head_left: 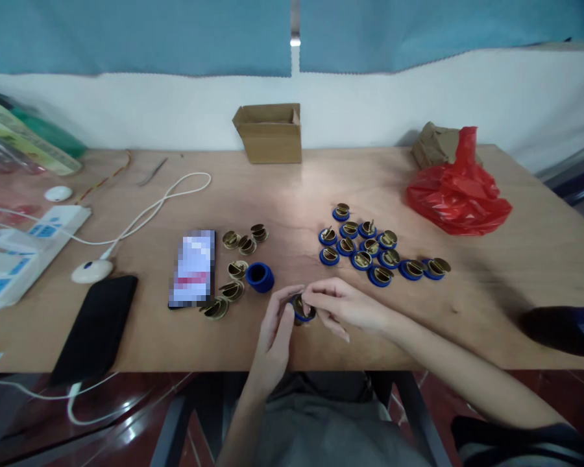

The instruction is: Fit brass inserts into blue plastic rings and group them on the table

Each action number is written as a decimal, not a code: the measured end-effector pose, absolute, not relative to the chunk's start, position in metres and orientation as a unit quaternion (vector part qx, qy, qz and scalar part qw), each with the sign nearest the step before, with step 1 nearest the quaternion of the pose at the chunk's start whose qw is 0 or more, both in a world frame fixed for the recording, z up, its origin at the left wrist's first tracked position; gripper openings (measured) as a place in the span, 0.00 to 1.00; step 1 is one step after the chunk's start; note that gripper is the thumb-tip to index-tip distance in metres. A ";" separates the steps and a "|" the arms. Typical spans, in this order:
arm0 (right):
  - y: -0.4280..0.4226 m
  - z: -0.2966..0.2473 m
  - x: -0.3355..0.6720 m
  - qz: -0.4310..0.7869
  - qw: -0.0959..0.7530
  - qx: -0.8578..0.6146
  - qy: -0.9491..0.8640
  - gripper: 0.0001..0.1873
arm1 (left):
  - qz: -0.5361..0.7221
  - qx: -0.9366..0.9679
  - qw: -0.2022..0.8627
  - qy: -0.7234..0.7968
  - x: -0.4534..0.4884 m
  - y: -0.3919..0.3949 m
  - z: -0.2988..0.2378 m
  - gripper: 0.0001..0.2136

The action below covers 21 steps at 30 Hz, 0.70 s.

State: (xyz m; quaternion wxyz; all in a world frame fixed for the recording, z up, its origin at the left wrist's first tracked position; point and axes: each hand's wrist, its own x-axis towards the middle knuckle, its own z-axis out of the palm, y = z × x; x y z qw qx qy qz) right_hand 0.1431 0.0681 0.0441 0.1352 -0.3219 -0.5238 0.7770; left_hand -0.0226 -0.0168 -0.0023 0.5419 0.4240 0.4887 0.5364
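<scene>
Both hands meet over the near edge of the wooden table (321,181). My left hand (276,324) and my right hand (343,305) pinch one blue ring with a brass insert (302,310) between their fingertips. Just beyond them stands an empty blue ring (259,276). Several loose brass pieces (237,269) lie left of it. To the right, several blue rings fitted with brass (370,250) sit in a cluster.
A phone with a lit screen (193,267) and a dark phone (97,324) lie at the left, near a power strip (24,250) and white cables. A cardboard box (270,133) stands at the back. A red plastic bag (457,188) rests at the right.
</scene>
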 end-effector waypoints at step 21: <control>0.061 0.027 0.140 0.625 0.294 -0.362 -0.626 0.12 | 0.627 0.423 0.495 0.429 -0.011 -0.012 0.000 0.21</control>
